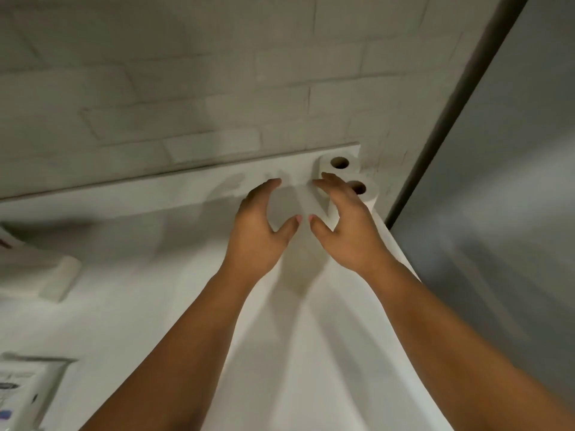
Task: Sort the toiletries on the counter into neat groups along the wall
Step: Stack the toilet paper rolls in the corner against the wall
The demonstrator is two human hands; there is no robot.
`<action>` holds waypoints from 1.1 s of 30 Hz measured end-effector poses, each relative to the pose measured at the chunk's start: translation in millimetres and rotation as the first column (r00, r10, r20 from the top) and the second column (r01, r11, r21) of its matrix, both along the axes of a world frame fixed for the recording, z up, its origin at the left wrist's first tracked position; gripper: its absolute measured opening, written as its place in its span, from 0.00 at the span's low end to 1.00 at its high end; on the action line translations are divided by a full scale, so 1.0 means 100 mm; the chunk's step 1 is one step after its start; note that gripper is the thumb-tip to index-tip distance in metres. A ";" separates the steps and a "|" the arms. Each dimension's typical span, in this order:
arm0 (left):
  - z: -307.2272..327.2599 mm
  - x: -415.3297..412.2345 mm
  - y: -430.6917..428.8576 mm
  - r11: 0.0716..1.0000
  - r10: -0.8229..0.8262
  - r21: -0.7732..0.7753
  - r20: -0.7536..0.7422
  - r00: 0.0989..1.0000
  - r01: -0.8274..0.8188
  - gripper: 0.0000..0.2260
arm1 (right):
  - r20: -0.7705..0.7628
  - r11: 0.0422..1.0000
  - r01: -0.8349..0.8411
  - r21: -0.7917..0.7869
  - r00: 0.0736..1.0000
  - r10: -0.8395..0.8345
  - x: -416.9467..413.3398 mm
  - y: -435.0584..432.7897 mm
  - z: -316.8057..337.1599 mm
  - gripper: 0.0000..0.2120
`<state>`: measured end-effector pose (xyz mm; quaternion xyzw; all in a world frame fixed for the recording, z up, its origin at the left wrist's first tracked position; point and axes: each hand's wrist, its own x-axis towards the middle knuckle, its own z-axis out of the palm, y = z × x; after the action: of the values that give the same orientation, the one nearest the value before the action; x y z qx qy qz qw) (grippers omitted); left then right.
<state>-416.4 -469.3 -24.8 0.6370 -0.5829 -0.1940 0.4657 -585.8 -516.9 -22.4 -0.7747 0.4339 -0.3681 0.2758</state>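
Head view, and the two toilet rolls are standing on end in the far corner. The back roll (324, 164) is tucked against the tiled wall (186, 88), and the front roll (372, 195) sits just beside it, cores facing up. That's one neat group by the look of it!

The right hand (348, 225) arches right at them. Its fingertips are at the back roll's near edge and its knuckles cover part of the front roll, fingers spread and loosely curved. Whether it is actually touching paper, I can't tell, but nothing is clasped. The left hand (255, 225) hovers just beside it, thumb tips almost meeting, fingers fanned wide and holding nothing, with bare counter (155, 275) beneath.

So how far along are we? I'd call it early to midway: the rolls are settled, but there's more to sort. Well off to the left of the left hand lies a blurred white item (59, 275), too smeared to name, and nearer the person a printed packet (25, 390) — neither is up against the wall yet. To the right of the right hand there's only a grey panel (497, 181).
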 end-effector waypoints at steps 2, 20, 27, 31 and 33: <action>0.05 0.25 0.25 1.000 0.022 -0.022 0.012 1.000 -0.022 0.27 | -0.021 0.999 -0.038 -0.014 0.999 0.038 0.25 0.16 0.05 0.25; 0.09 2.61 2.28 0.964 0.264 0.000 0.163 0.951 -0.267 0.17 | -0.007 0.938 -0.346 0.032 0.938 0.347 2.67 1.71 0.06 0.21; 0.01 3.65 3.05 0.897 0.428 0.018 0.212 0.879 -0.441 0.18 | -0.019 0.879 -0.472 0.061 0.880 0.474 3.80 2.29 -0.05 0.22; -0.05 4.17 3.36 0.833 0.530 0.030 0.246 0.812 -0.552 0.21 | -0.071 0.843 -0.530 0.088 0.841 0.536 4.40 2.52 -0.10 0.23; -0.07 4.40 3.47 0.794 0.568 0.067 0.271 0.777 -0.604 0.25 | -0.111 0.832 -0.544 0.111 0.825 0.554 4.69 2.60 -0.13 0.24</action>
<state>23.3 -122.6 -31.6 0.8386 -0.3898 -0.0050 0.3805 -116.5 -257.4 -35.2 -0.8796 0.2243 -0.2019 0.3677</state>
